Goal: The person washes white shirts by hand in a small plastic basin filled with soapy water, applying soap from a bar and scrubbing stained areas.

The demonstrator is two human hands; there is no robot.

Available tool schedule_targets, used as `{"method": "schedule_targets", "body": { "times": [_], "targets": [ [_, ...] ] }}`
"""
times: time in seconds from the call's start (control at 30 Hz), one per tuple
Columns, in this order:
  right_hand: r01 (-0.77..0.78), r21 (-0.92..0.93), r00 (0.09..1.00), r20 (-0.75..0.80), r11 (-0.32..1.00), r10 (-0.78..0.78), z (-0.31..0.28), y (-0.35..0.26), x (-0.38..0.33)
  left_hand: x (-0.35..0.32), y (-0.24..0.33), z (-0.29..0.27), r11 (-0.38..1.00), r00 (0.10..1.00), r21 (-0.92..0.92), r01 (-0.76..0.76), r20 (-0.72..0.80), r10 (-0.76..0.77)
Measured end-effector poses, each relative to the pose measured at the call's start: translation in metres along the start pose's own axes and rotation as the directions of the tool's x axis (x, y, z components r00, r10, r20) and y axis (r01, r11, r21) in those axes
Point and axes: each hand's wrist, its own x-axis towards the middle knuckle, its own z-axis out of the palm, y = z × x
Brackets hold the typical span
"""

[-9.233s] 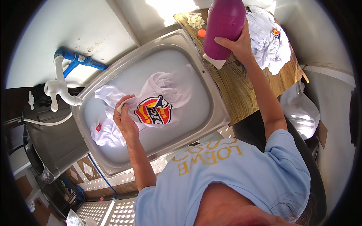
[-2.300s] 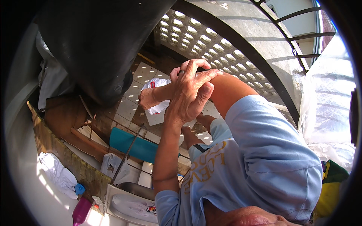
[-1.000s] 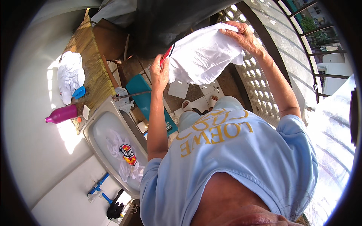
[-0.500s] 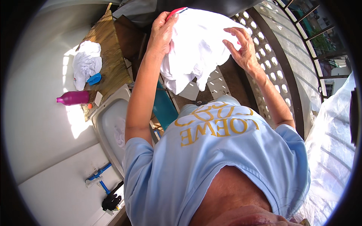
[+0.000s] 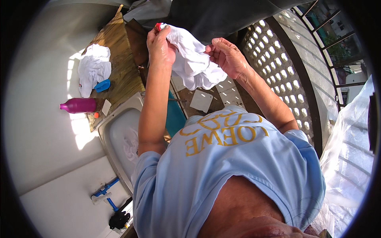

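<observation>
A white garment point(image 5: 192, 61) with a red edge hangs in loose folds in front of me, over the tiled floor. My left hand point(image 5: 162, 47) is closed on it near the red edge, thumb on top. On the garment's other side, my right hand point(image 5: 228, 58) pinches its border between thumb and fingertips. The cloth sags between the two hands, and its lower part hangs free. What kind of garment it is cannot be made out from the folds.
At left, a wooden board point(image 5: 119, 59) bears a crumpled white cloth point(image 5: 94, 67), a blue brush-like object point(image 5: 102, 85) and a purple bottle point(image 5: 79, 105). A grey sink point(image 5: 115, 135) holds wet white cloth point(image 5: 130, 146). Blue pipes point(image 5: 105, 188) stand below; a perforated block wall point(image 5: 274, 59) rises right.
The garment has come lower and is more bunched. My right hand has moved left and closed on its border, while my left hand has shifted slightly left and down.
</observation>
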Motion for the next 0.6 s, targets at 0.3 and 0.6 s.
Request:
{"method": "schedule_targets", "body": {
  "times": [0.3, 0.6],
  "targets": [
    [0.561, -0.827, 0.776, 0.530, -0.010, -0.343, 0.020, 0.029, 0.018, 0.014, 0.012, -0.032, 0.974, 0.998, -0.226, -0.028, -0.054, 0.016],
    [0.500, -0.728, 0.861, 0.358, 0.469, -0.362, 0.047, -0.002, 0.076, -0.021, 0.008, -0.040, 0.956, 0.929, 0.159, -0.247, 0.319, 0.187]
  ]
}}
